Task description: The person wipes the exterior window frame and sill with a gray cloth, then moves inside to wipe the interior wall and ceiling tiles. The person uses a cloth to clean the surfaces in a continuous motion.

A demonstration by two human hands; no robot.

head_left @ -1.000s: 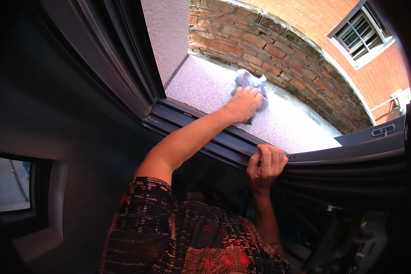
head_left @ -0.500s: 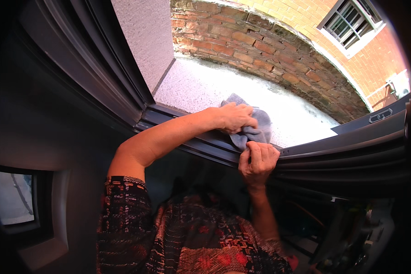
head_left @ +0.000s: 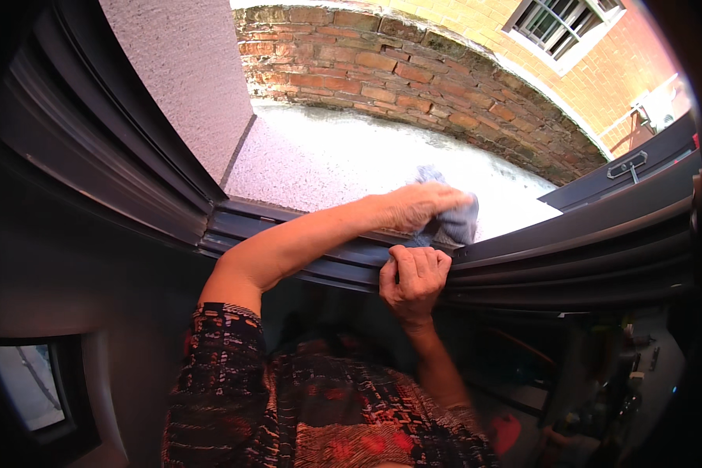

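Note:
My left hand (head_left: 423,207) reaches across the dark window track (head_left: 288,234) and presses on a crumpled grey-blue cloth (head_left: 463,220). The cloth bunches under and beyond its fingers, at the track's right end by the sash. Just nearer to me, my right hand (head_left: 417,274) is closed, its fingers curled over the inner edge of the track. The cloth lies a little beyond its knuckles; whether the two touch is hard to see. My left fingertips are partly blurred against the bright ledge.
A dark sash (head_left: 585,242) with a metal latch (head_left: 627,165) stands at the right. Heavy frame profiles (head_left: 125,132) rise at the left. Outside are a pale ledge (head_left: 312,160), a rough wall (head_left: 175,70) and a curved brick wall (head_left: 382,62). Cluttered items sit in shadow at the lower right.
My left hand has slid the cloth rightward along the track, toward the sash. My right hand stays at about the same spot on the track. The whole view has shifted a little.

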